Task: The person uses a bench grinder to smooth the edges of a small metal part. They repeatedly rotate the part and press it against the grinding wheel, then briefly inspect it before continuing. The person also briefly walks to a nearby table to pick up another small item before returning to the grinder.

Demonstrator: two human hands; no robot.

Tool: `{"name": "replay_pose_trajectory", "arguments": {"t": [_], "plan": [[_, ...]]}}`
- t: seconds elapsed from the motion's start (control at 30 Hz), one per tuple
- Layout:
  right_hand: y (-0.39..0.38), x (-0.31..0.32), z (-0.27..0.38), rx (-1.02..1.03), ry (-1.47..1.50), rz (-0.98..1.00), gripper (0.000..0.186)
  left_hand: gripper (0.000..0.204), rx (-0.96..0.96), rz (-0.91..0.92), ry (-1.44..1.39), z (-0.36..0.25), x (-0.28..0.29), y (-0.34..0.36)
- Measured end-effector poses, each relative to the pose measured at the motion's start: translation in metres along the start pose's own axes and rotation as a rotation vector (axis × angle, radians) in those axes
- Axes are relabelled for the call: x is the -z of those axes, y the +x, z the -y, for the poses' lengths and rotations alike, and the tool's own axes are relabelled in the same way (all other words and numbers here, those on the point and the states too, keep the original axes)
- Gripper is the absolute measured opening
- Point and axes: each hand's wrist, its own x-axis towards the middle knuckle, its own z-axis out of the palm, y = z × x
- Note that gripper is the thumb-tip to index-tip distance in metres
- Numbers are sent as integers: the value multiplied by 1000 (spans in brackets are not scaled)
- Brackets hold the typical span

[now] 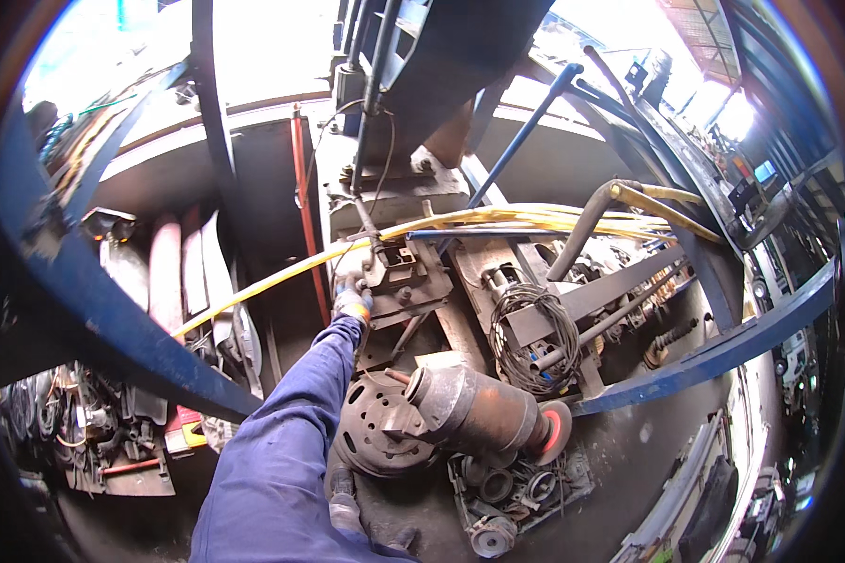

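Note:
My left hand (pixel 353 298), in a grey glove with a yellowish cuff, reaches up from a blue sleeve, fingers curled on the left edge of a worn steel bracket assembly (pixel 405 286). A yellow hose (pixel 265 281) crosses beside it, and a thin steel rod runs down into the bracket from above. Below and right of the hand lie a perforated steel wheel (pixel 376 424) and a rusty metal cylinder (pixel 486 413) with a red-faced disc at one end. My right hand is not visible.
Blue steel beams (pixel 695 359) frame both sides. A red pipe (pixel 303 192) stands behind. At left are panels and piled parts (pixel 84 418); at right, a coiled cable (pixel 507 342), rods and brackets. Loose ring-shaped parts (pixel 493 535) sit on the floor below the cylinder.

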Motion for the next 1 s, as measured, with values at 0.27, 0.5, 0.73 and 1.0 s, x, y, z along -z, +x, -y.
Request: {"name": "replay_pose_trajectory", "arguments": {"t": [0.27, 0.5, 0.73, 1.0], "plan": [[0, -2, 38, -69, -26, -22, 37, 27, -250, -222, 8, 35, -52, 39], [42, -9, 65, 8, -95, 12, 39, 15, 75, -259, -992, 70, -66, 54], [27, -1, 73, 77, -141, 19, 41, 25, 448, 234, -1487, 81, 37, -131], [-74, 44, 44, 153, -451, 64, 44, 25, 596, 375, -1144, 135, 52, -409]]}}
